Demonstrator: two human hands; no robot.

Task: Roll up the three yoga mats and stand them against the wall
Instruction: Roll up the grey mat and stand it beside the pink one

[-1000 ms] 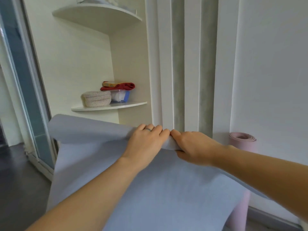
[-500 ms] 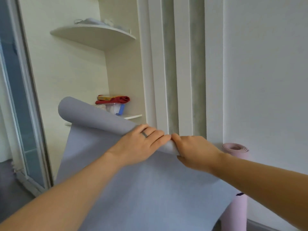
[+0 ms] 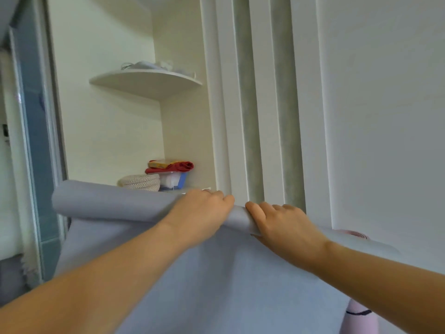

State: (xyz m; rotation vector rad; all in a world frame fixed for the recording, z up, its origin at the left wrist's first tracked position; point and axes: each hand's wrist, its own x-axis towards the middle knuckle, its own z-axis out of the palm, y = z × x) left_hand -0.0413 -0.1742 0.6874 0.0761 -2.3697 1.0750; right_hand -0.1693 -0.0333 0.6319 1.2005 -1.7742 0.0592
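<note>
Bright, even, diffuse light with a slight greenish cast. Soft shadow under the rolled edge of the grey mat (image 3: 108, 201), left of the fingers (image 3: 224, 198). Door frame (image 3: 36, 165), far left of them, is blurred and smeared. Verticals bow toward the edges of view.

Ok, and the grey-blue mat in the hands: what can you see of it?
The grey-blue mat looks thin, matte and foam-like. Its top end is wound into a loose roll lying nearly level; the rest hangs down as a flat sheet out of frame. The left hand and right hand grip the roll side by side.
</note>
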